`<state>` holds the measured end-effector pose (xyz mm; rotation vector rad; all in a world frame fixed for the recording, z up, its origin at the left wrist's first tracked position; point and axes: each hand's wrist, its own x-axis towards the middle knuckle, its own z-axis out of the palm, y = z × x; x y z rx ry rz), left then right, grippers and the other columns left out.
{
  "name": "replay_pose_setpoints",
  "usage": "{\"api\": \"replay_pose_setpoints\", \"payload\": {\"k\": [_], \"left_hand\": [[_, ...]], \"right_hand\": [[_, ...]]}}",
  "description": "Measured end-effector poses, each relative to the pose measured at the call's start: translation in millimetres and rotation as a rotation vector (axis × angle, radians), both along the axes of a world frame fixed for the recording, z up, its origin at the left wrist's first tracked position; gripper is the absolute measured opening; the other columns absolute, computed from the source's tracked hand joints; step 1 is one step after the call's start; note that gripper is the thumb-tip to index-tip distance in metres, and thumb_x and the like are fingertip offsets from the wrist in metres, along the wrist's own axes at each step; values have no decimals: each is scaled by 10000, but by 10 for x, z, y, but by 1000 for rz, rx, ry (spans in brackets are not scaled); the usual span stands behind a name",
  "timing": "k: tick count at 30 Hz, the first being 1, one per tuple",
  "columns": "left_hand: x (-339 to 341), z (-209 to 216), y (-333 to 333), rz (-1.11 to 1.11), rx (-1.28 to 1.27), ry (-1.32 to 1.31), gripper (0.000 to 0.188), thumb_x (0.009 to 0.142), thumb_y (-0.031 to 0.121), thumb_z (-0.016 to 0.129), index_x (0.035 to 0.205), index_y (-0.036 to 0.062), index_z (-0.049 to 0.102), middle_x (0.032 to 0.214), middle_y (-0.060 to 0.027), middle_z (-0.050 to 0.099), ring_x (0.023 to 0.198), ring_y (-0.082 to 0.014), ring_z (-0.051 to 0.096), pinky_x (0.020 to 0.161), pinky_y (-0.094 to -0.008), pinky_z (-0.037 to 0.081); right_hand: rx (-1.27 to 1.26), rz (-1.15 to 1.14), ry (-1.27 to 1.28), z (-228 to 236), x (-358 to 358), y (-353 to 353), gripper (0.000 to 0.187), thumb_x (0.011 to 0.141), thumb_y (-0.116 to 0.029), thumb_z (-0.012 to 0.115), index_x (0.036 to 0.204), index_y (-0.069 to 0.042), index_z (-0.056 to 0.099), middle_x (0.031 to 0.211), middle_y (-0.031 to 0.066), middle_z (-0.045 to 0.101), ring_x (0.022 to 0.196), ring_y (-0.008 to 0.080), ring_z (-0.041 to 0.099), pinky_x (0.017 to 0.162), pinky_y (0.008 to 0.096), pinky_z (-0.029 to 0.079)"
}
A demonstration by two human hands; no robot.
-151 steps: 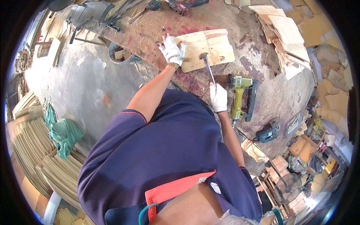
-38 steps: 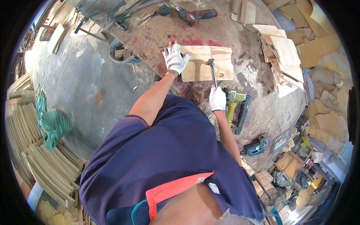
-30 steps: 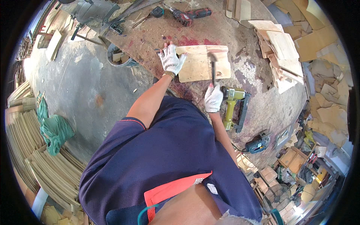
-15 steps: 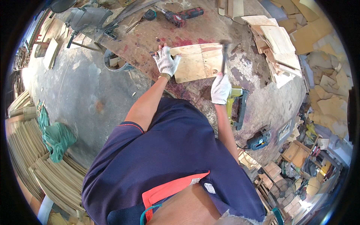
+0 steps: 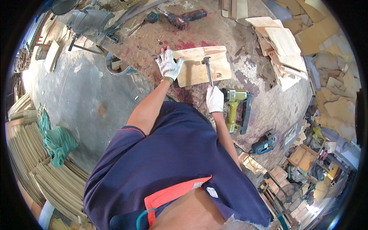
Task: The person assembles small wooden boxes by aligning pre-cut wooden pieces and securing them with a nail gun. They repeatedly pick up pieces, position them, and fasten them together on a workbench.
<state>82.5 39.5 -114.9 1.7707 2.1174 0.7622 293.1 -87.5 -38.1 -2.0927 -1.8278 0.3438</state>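
A flat wooden board (image 5: 193,74) with rounded corners lies on the stained worktable. My left hand (image 5: 168,66), in a white glove with bare fingertips, rests spread at the board's left edge. In my right hand (image 5: 215,100), also gloved, the fingers are wrapped round the handle of a hammer (image 5: 209,71). Its head is over the middle of the board; whether it touches the wood I cannot tell. Just right of that hand lies a yellow-green nail gun (image 5: 233,109) with a black magazine.
Beyond the board are a red-and-black cordless drill (image 5: 179,21) and a tape measure (image 5: 152,17). Stacked wood pieces (image 5: 285,46) stand at the right, and a jigsaw (image 5: 264,143) nearer me. On the left are a bucket (image 5: 115,64) of offcuts and a miter saw (image 5: 88,21).
My right hand and the hammer have moved left and a little toward me, the hammer head from the board's right edge to its middle. My left hand has barely moved.
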Motion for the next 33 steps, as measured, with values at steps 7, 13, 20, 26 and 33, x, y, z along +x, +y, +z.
{"api": "replay_pose_setpoints", "payload": {"k": [7,13,20,26,33], "left_hand": [[0,58,5,-4,-29,-21,778,839,574,669,1392,72,451,1534,-153,420,1479,-344,273,1201,-536,158],[6,44,-6,-4,-82,35,802,841,586,662,1401,62,429,1569,-103,384,1496,-322,246,1215,-529,137],[-16,34,-22,-11,-43,7,789,855,577,662,1403,56,437,1546,-121,407,1485,-333,265,1209,-535,155],[-24,24,-13,-34,-51,37,823,846,563,678,1433,53,409,1527,-153,419,1473,-346,283,1199,-555,165],[-25,38,-10,-21,-32,17,835,836,553,690,1445,59,404,1515,-167,429,1462,-354,301,1197,-548,178]], "right_hand": [[-156,-190,-67,-75,10,-44,296,1018,-279,520,884,-16,541,606,233,609,557,418,629,487,468,482],[76,-168,-37,-123,126,-55,305,1025,-294,506,923,-9,543,636,230,628,566,406,641,488,469,489],[-4,12,117,-5,249,83,382,1013,-328,503,833,-2,585,693,261,620,653,456,623,595,493,490],[354,-367,44,-98,546,388,370,1045,-277,446,822,-23,595,706,234,628,622,422,617,596,492,487],[136,-145,-52,-116,519,274,391,1036,-301,448,802,-23,593,708,236,630,641,429,630,598,493,486]]}}
